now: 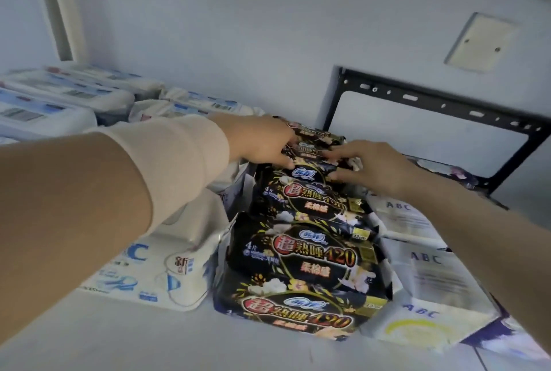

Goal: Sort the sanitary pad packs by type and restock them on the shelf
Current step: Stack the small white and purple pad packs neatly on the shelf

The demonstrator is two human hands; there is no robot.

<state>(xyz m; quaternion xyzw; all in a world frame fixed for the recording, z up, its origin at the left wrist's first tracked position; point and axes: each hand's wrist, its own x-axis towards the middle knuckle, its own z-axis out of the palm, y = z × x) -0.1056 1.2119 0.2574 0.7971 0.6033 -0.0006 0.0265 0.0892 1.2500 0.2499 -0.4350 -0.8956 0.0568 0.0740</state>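
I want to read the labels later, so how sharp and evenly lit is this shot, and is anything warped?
Head view: dim, bluish, flat light, no strong glare; print on the black 420 packs is readable; the white packs at back left and the ABC packs at right are blurred; the black metal frame looks skewed by the wide lens.

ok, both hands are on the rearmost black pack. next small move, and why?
Probably nudge the rearmost black pack back and down until it lines up with the black packs in front. The left hand touches its left end, the right hand lies flat on its right, and it looks slightly askew. White packs flank the row, so it belongs there.
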